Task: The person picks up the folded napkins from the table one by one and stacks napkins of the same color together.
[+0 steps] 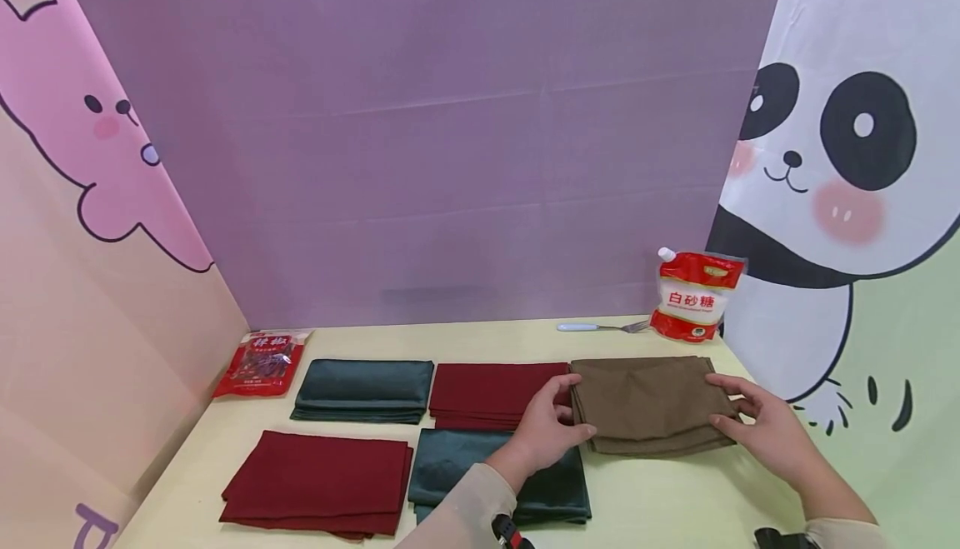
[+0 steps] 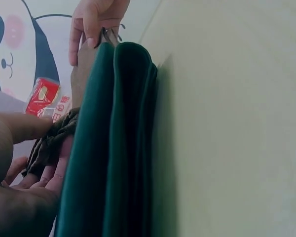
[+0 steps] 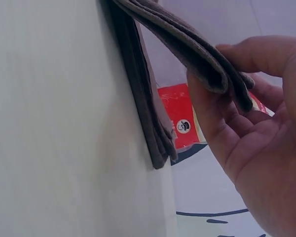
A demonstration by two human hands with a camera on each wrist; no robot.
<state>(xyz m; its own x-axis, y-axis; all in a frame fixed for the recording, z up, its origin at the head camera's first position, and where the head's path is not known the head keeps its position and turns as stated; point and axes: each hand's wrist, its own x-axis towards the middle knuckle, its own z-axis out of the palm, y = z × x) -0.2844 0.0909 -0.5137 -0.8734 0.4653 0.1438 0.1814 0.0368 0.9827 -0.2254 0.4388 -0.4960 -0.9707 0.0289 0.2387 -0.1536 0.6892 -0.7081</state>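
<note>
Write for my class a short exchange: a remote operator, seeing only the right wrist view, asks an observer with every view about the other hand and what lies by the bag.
Operator: My view shows the right hand pinching the brown cloth. What is the left hand doing?
Observer: It grips the opposite edge of the same cloth.
Operator: I also glimpse part of a red bag. Does anything lie beside it?
Observer: Yes, a fork with a pale handle, its tines pointing toward the bag.
</note>
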